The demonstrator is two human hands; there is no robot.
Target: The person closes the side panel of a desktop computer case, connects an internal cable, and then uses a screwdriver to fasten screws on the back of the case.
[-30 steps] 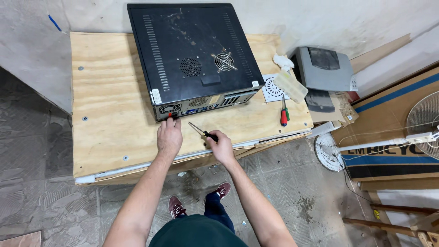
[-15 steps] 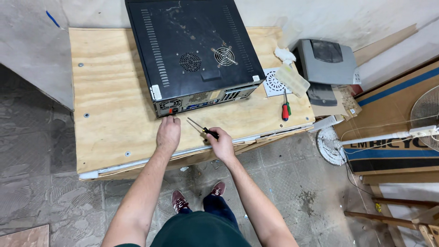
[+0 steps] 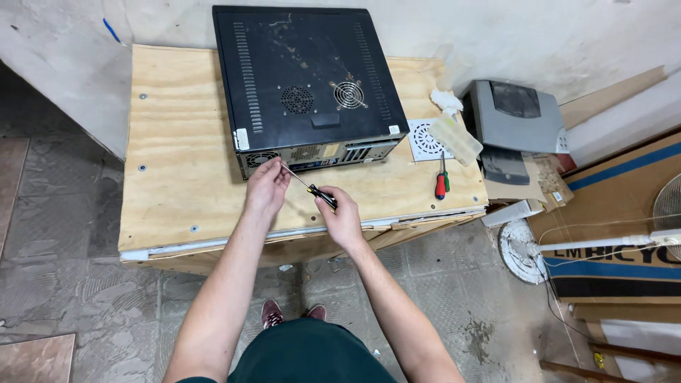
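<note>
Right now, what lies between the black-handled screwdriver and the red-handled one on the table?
In the head view, only bare plywood table separates the black-handled screwdriver in the right hand from the red-handled screwdriver.

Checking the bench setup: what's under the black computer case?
The black computer case lies on its side on a plywood tabletop, with bare wood showing around it. The case covers whatever lies directly beneath it. A white vent grille lies beside its right edge, not under it.
</note>
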